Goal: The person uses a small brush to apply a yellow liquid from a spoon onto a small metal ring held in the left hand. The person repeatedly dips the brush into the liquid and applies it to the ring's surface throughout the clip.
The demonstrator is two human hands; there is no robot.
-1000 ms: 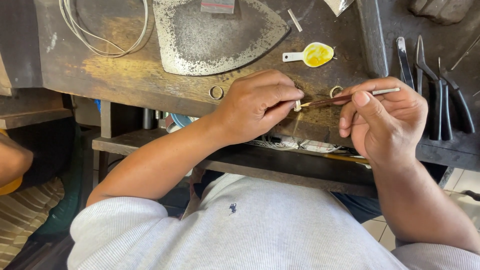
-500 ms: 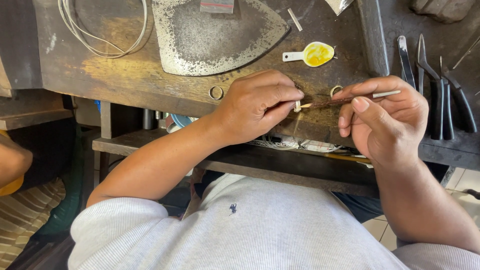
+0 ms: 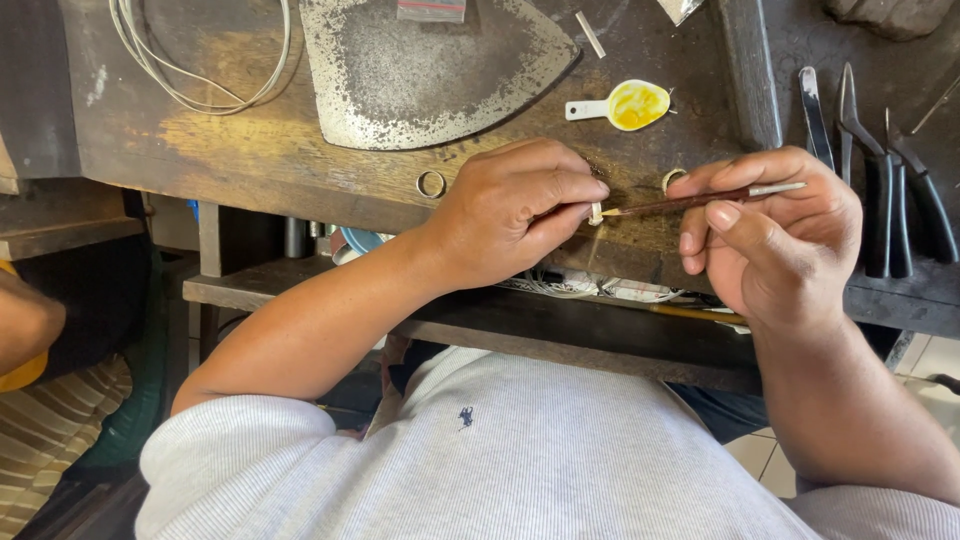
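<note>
- A loop of pale wire is lying at the far left of the worn, dark wooden workbench.
- A flat, tarnished metal plate with a curved, pointed outline is sitting next to it, toward the bench's far edge.
- A small round metal ring is lying flat on the wood, just left of the left hand and apart from it.
- The left hand is resting at the near edge of the bench, fingers curled shut, thumb and fingertips pinching a small pale ring-like piece; most of the piece is hidden by the fingers.
- A thin reddish-brown stick tool with a metal rear end is lying nearly level between the hands, its pointed tip touching the pinched piece.
- A small white spoon holding yellow paste is sitting beyond the tool, well apart from both hands.
- A second small metal ring is partly showing just behind the tool, beside the right fingers.
- The right hand is closing around the stick tool, thumb pressing it against the curled fingers.
- Dark-handled pliers are lying side by side at the far right, near the right hand and not touching it.
</note>
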